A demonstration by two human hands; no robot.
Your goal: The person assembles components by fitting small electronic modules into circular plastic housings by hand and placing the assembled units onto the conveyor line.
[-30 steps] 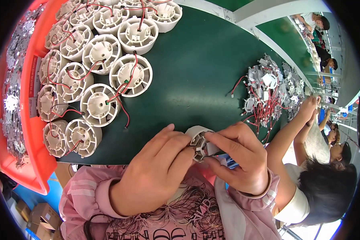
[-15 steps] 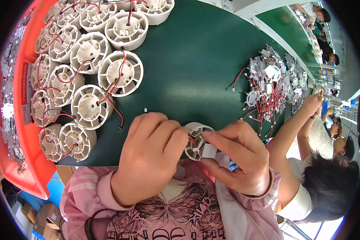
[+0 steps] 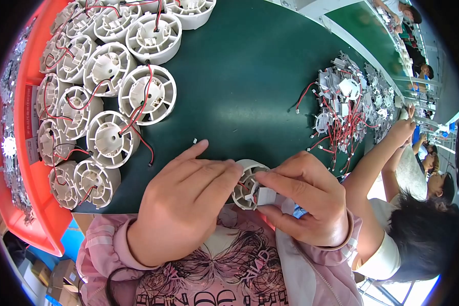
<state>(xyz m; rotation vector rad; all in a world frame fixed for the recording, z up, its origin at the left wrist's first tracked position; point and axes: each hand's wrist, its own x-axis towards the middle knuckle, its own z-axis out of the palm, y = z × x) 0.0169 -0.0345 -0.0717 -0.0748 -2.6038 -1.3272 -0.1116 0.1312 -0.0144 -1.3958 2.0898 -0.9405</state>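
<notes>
Close in front of me, at the table's near edge, a round white plastic housing (image 3: 246, 200) with spokes inside is tipped toward me, a short red wire showing in it. My left hand (image 3: 181, 196) is at its left rim, index fingertip bent onto it, little finger raised; the thumb is hidden behind the hand. On the other side, my right hand (image 3: 311, 196) pinches a flat light-grey piece (image 3: 266, 196) between thumb and fingers, against the housing's right side. Where the piece meets the housing is partly covered by my fingers.
Several white housings (image 3: 148, 95) with red and black wires stand at left, beside a red bin (image 3: 28, 168). A pile of grey parts with wires (image 3: 336, 112) lies at right on the green table (image 3: 234, 76). A small white connector (image 3: 195, 140) lies beyond my left hand. A co-worker's arm (image 3: 375, 163) reaches in at right.
My left hand has shifted slightly left and its fingers have straightened, the little finger lifting. My right hand stays nearly still with the grey piece at the housing.
</notes>
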